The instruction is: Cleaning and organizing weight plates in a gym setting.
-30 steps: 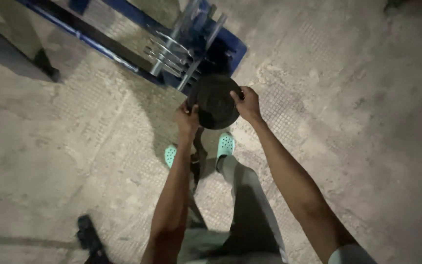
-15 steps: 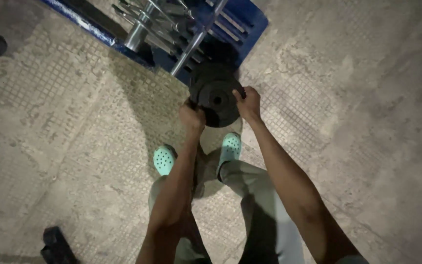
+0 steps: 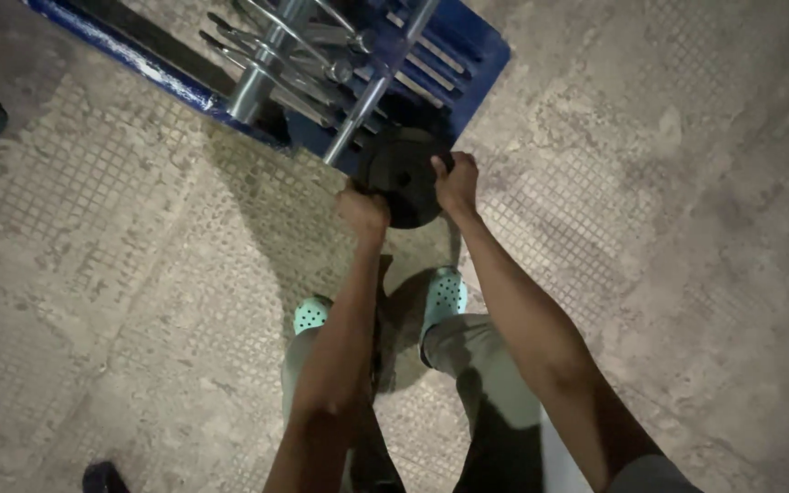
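Note:
I hold a round black weight plate (image 3: 404,178) with a small centre hole in both hands, just in front of a blue metal rack. My left hand (image 3: 362,210) grips the plate's lower left rim. My right hand (image 3: 456,183) grips its right rim, fingers curled over the edge. The plate hangs above the floor, close to the rack's steel pegs (image 3: 358,114). My feet in turquoise clogs (image 3: 442,294) stand below it.
The blue rack (image 3: 463,55) with several chrome bars and pegs fills the top centre. Its long blue base rail (image 3: 130,59) runs to the upper left. Rough tiled concrete floor (image 3: 678,228) lies all around. A dark shoe (image 3: 102,477) shows at the bottom left.
I have stepped closer to the rack, and the plate has moved up toward its pegs. Both hands keep their grip on the rim.

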